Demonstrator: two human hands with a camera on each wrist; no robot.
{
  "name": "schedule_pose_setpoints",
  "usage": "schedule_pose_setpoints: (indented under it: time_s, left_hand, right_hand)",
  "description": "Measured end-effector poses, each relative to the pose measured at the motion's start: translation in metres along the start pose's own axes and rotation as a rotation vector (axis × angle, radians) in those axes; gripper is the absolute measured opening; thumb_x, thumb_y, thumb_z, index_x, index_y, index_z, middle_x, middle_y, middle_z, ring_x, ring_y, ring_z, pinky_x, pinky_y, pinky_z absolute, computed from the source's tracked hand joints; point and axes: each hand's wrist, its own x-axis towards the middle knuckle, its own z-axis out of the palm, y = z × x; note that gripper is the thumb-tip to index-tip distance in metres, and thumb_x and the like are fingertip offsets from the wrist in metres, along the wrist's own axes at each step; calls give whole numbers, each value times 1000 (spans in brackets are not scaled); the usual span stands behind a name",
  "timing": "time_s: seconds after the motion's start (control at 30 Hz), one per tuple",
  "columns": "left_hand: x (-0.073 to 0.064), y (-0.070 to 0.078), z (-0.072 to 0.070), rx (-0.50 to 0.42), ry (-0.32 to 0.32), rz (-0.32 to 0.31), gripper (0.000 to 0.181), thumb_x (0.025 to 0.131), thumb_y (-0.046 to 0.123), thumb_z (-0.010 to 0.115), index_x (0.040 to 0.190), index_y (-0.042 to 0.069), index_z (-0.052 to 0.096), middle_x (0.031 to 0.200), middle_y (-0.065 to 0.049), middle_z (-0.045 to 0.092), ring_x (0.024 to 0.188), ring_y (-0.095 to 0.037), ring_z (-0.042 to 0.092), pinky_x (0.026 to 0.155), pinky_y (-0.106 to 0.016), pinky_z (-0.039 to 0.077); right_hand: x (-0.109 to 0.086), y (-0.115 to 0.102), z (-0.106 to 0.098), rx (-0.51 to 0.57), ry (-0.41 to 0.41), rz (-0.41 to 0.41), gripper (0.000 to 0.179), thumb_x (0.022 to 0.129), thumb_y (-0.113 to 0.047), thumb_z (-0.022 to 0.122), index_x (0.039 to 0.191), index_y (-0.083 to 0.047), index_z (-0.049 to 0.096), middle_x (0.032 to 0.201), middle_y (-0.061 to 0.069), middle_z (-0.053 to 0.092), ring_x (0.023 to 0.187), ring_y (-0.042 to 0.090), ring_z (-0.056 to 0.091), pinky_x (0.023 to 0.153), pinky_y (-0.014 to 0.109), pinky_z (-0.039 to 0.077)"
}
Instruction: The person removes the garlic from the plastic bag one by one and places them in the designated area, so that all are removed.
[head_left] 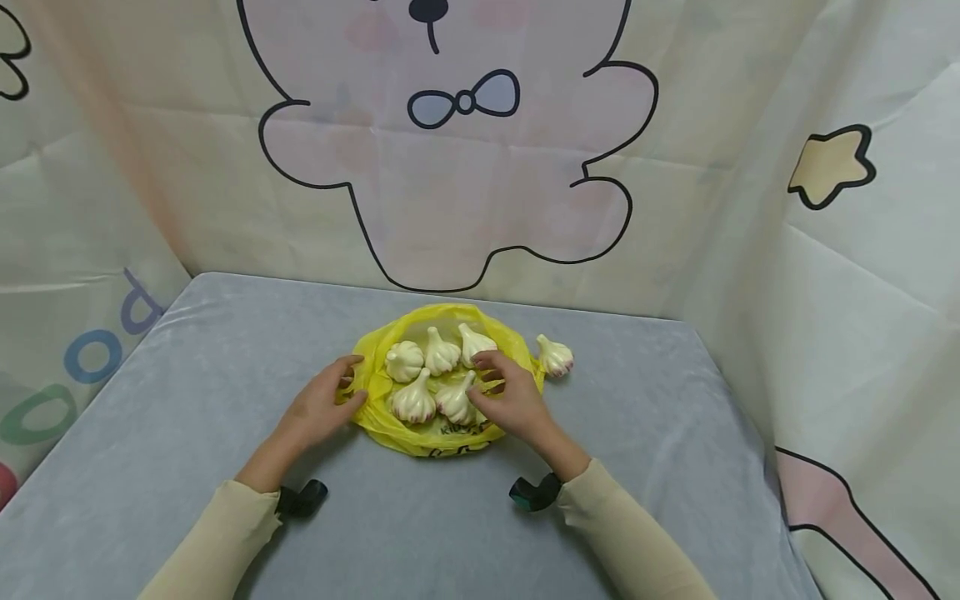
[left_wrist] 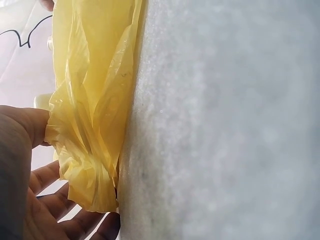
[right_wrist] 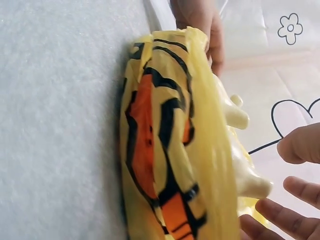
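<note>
A yellow plastic bag lies spread wide on the table, with several white garlic bulbs inside. At the bag's left edge is my left hand, thumb and fingers apart and touching the crumpled plastic. My right hand reaches over the bag's right side, fingers loosely bent and spread around the nearest bulbs. The right wrist view shows garlic stems sticking up close to these fingertips, with a gap to the thumb. Another garlic bulb lies on the table just right of the bag.
Grey cloth covers the table. Behind it hangs a pale curtain with a cartoon figure, and more printed cloth hangs on both sides. A dark wrist camera is on the left wrist, another on the right.
</note>
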Motion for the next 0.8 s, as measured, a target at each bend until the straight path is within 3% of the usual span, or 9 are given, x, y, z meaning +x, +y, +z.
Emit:
schedule_pose_setpoints:
  time_s: [0.4, 0.8]
  left_hand:
    - [0, 0, 1, 3, 13, 19, 59, 95, 24, 57, 146, 5, 35, 133, -26, 50, 120, -43, 54, 96, -56, 46]
    - [0, 0, 1, 2, 21, 28, 58, 95, 24, 57, 146, 5, 35, 132, -26, 51, 119, -42, 55, 96, -56, 47]
  right_hand:
    - [-1, 4, 11, 27, -9, -16, 38, 83, -10, 69, 120, -5, 60, 113, 16, 64, 94, 31, 67, 76, 43, 59]
    - [-2, 3, 16, -70, -67, -23, 48, 81, -16, 75, 124, -5, 57, 117, 16, 65, 95, 25, 66, 81, 41, 57]
